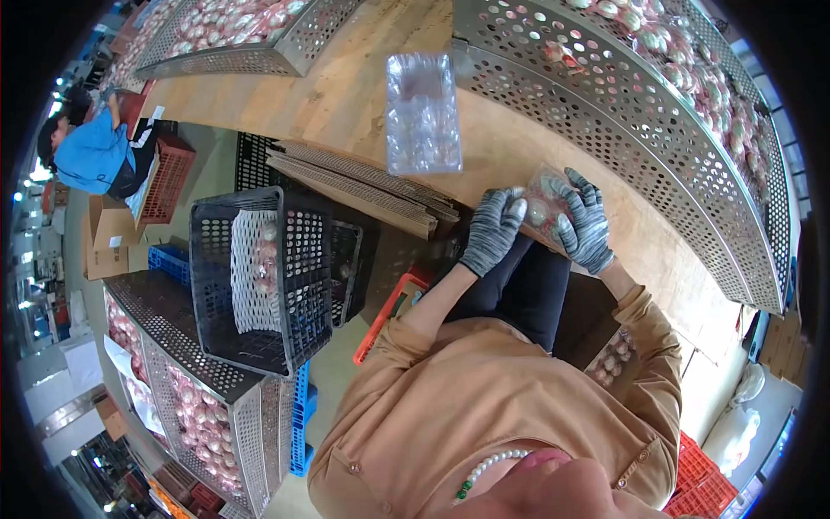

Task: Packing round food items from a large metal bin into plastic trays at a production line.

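In the head view, a small clear plastic pack (539, 211) of pale, reddish egg-like items lies at the near edge of a wooden table (311, 110). My left hand (496, 227), in a grey knitted glove, holds its left side, thumb on top. On the other side, my gloved right hand (585, 224) grips the pack with fingers bent over it. Parts of the pack are hidden under the fingers. Farther in, clear plastic egg trays (423, 117), apparently stacked, lie on the wood beyond my left hand.
A perforated metal bin (616, 110) full of wrapped egg-like items borders the table's far right. Folded cardboard sheets (363, 188) stand against its near left edge. Left of me are a black plastic crate (305, 285) and another metal bin (259, 422). A person (97, 152) sits farther left.
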A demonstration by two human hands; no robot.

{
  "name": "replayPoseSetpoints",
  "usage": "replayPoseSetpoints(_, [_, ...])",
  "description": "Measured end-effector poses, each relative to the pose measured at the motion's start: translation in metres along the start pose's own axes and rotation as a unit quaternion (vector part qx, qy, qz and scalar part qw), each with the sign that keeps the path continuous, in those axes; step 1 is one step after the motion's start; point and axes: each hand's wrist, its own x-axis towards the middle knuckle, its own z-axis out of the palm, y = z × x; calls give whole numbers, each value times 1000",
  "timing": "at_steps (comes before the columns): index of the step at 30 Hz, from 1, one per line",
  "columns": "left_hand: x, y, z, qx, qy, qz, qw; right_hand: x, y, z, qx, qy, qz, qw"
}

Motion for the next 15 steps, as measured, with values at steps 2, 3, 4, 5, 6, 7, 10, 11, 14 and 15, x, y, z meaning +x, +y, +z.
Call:
replayPoseSetpoints(2, [4,9,4,-3,-5,-26,1000,0,-1,2,14,4,14,1000])
replayPoseSetpoints(3, [2,-2,2,20,-2,-15,1000,2,-4,2,23,12,5,1000])
replayPoseSetpoints(4, [-1,-11,4,18,-4,-14,1000,2,-4,4,20,12,7,1000])
replayPoseSetpoints(5, [-4,-21,8,-42,-10,-56,998,2,-3,7,27,26,0,999])
replayPoseSetpoints(6, [-2,-19,10,-100,-18,-97,990,3,-1,8,34,41,-7,999])
replayPoseSetpoints(7, [1,-18,12,-78,-20,-83,993,3,0,7,32,42,-4,999])
replayPoseSetpoints(10, [16,-29,4,16,-79,-90,993,3,8,6,54,19,-42,998])
replayPoseSetpoints(11, [15,-31,5,17,-80,-89,993,2,10,6,53,21,-41,998])
replayPoseSetpoints(14, [16,-32,6,72,-82,-95,989,1,13,7,54,20,-50,997])
replayPoseSetpoints(15, [20,-37,5,44,-82,-128,987,5,12,4,65,8,-55,996])
